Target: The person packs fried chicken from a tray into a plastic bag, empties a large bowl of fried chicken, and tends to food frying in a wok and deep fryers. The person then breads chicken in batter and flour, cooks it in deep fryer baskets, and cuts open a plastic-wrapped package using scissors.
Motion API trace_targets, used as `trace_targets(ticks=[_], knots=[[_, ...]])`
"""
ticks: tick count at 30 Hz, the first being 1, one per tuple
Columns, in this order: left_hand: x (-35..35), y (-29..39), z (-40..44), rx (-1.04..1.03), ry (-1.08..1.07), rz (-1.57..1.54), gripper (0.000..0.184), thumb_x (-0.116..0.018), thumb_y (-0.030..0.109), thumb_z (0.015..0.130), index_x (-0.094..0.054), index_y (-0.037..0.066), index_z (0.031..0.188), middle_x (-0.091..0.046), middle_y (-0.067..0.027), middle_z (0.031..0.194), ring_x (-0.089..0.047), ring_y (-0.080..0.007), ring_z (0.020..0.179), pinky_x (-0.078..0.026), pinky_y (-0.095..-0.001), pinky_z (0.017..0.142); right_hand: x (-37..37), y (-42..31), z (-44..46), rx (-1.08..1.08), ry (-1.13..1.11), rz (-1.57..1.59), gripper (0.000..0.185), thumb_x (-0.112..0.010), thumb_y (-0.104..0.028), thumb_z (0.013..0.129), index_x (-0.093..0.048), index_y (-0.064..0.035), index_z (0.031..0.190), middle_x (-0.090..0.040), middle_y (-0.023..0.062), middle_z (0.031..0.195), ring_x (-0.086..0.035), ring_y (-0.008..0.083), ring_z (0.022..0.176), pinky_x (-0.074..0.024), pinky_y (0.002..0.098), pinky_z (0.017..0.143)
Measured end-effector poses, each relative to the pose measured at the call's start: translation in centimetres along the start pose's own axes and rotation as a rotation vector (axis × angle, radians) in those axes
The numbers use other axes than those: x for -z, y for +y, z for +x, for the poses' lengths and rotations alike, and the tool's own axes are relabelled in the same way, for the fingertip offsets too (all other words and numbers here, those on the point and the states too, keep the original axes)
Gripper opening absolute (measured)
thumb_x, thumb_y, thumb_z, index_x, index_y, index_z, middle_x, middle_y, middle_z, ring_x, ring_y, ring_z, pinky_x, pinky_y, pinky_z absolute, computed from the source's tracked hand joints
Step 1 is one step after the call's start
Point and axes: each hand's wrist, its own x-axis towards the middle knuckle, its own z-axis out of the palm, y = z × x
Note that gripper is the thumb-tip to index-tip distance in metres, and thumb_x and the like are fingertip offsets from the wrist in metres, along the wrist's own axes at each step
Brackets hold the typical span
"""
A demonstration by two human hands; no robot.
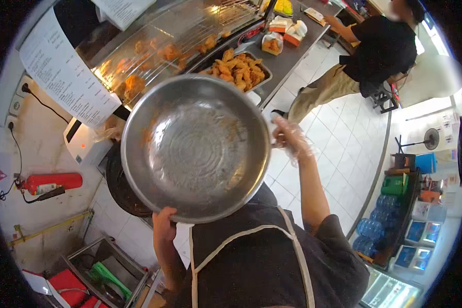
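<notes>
A large, shallow metal bowl is held up in front of my chest, its inside facing me. Orange-brown smears and wet-looking streaks mark the inner surface. My left hand, bare, grips the lower left rim with the thumb over the edge. At the right rim is my right hand in a clear plastic glove, its fingers curled against the edge; part of its grip is hidden. Beyond the bowl, a metal tray holds a heap of fried chicken.
A lit display case with fried pieces stands behind the bowl. Boxed food sits on the counter. A black pan lies left of the bowl. A fire extinguisher hangs on the left wall. Another person stands at right.
</notes>
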Motion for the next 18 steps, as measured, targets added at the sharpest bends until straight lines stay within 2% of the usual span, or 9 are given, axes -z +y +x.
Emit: trace_targets(ticks=[3,5,7,8,10,12,15,16,18], knots=[[2.4,-3.0,-2.7,-0.008,0.032,-0.098,0.021,-0.055,0.002,0.067,-0.054,-0.007,0.086,-0.055,-0.0109,0.077,-0.056,-0.0240,0.070,-0.046,-0.0377,0.068,0.7,0.6,0.2,-0.018,-0.202,0.125,0.069,-0.065,-0.049,0.075,-0.045,0.0040,0.114,-0.053,0.0118,0.080,-0.050,0.0130,0.047,-0.0563,0.0358,0.054],[2.2,-5.6,-5.0,-0.057,0.138,-0.153,0.008,-0.051,0.005,0.074,-0.053,-0.002,0.073,-0.054,-0.0090,0.076,-0.055,-0.0228,0.067,-0.047,-0.0390,0.065,2.6,1.1,0.3,-0.065,-0.288,0.098,0.073,-0.063,-0.049,0.076,-0.039,0.0013,0.123,-0.052,0.0158,0.091,-0.055,0.0174,0.055,-0.0563,0.0377,0.056],[1.0,-8.5,-7.8,-0.144,0.232,-0.214,0.010,-0.051,0.008,0.075,-0.052,0.000,0.070,-0.052,-0.0084,0.072,-0.055,-0.0217,0.064,-0.047,-0.0385,0.062,3.9,2.9,0.4,-0.072,-0.478,0.197,0.074,-0.055,-0.052,0.081,-0.030,-0.0018,0.129,-0.048,0.0209,0.112,-0.060,0.0249,0.074,-0.0543,0.0406,0.060],[1.0,-9.9,-8.9,-0.189,0.259,-0.281,0.010,-0.051,0.009,0.075,-0.052,0.001,0.070,-0.052,-0.0083,0.071,-0.055,-0.0219,0.063,-0.047,-0.0383,0.062,4.9,4.1,1.0,-0.087,-0.586,0.209,0.073,-0.051,-0.053,0.082,-0.025,-0.0070,0.133,-0.036,0.0221,0.127,-0.058,0.0354,0.092,-0.0546,0.0430,0.062],[-0.2,-13.4,-12.2,-0.254,0.417,-0.423,0.010,-0.052,0.010,0.075,-0.053,0.002,0.070,-0.052,-0.0082,0.070,-0.054,-0.0221,0.062,-0.047,-0.0382,0.061,5.9,6.2,2.3,-0.145,-0.700,0.209,0.072,-0.049,-0.054,0.083,-0.024,-0.0091,0.133,-0.034,0.0213,0.129,-0.056,0.0382,0.096,-0.0549,0.0441,0.064],[-0.4,-15.2,-17.0,-0.150,0.476,-0.444,0.002,-0.051,0.006,0.072,-0.052,0.004,0.072,-0.055,-0.0060,0.076,-0.057,-0.0177,0.069,-0.051,-0.0346,0.063,7.2,9.9,1.6,-0.224,-0.815,0.260,0.070,-0.045,-0.056,0.083,-0.022,-0.0130,0.134,-0.030,0.0198,0.132,-0.051,0.0430,0.104,-0.0552,0.0459,0.067],[-2.1,-17.6,-25.0,-0.309,0.735,-0.620,0.026,-0.050,0.004,0.073,-0.052,-0.008,0.096,-0.058,-0.0130,0.088,-0.060,-0.0233,0.071,-0.053,-0.0370,0.063,6.0,12.3,-2.9,-0.378,-1.009,0.310,0.076,-0.048,-0.055,0.082,-0.014,-0.0168,0.139,-0.015,0.0190,0.140,-0.044,0.0464,0.111,-0.0564,0.0453,0.069],[-2.1,-19.5,-27.6,-0.352,0.828,-0.697,0.026,-0.050,0.004,0.073,-0.052,-0.008,0.096,-0.058,-0.0130,0.088,-0.060,-0.0233,0.071,-0.053,-0.0370,0.063,5.4,13.3,-4.1,-0.427,-1.110,0.239,0.076,-0.048,-0.055,0.082,-0.014,-0.0168,0.139,-0.015,0.0190,0.140,-0.044,0.0464,0.111,-0.0564,0.0453,0.069],[-2.4,-21.7,-28.7,-0.407,0.888,-0.677,0.033,-0.050,0.002,0.073,-0.047,-0.010,0.104,-0.057,-0.0166,0.092,-0.060,-0.0270,0.080,-0.055,-0.0386,0.065,3.0,15.8,-2.6,-0.530,-1.110,0.102,0.060,-0.038,-0.056,0.085,-0.028,-0.0194,0.133,-0.031,0.0179,0.132,-0.044,0.0476,0.110,-0.0556,0.0458,0.069]])
